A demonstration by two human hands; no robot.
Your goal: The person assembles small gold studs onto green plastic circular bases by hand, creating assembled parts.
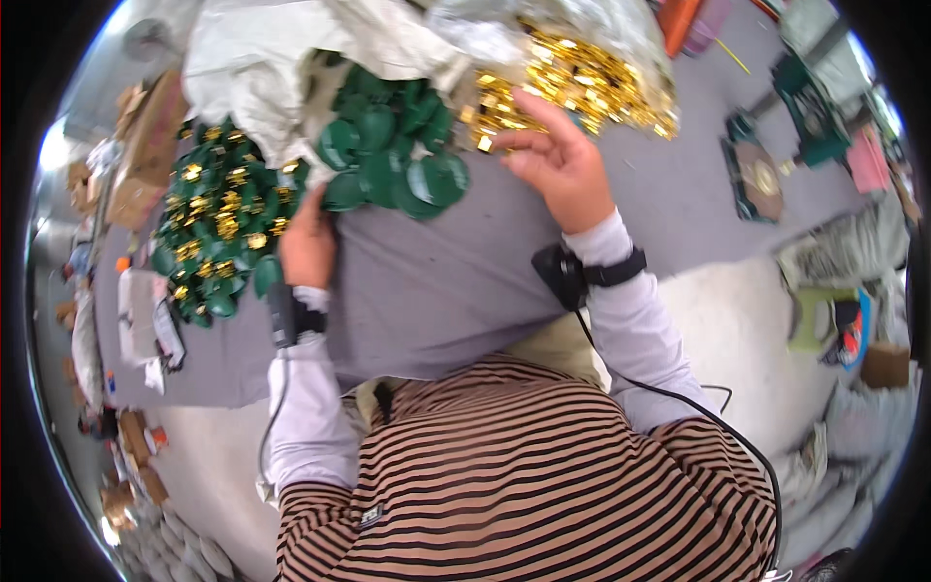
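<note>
A grey table (436, 281) carries a heap of plain green discs (393, 155). Left of the heap lie finished gold-topped discs (218, 223); right of it, gold pieces (572, 82). The right hand (562, 165) (fingers spread, one gold piece at its fingertips) hovers beside the heap; the left hand (308, 242) touches the heap's lower edge, grip hidden.

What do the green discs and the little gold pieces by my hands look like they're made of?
Green discs: probably moulded plastic, smooth and semi-glossy, with soft highlights on uniform colour. Gold pieces: shiny metallic finish with bright glints; whether thin metal or gold-plated plastic cannot be told. The right hand reaches at them; the left hand touches the discs.
</note>
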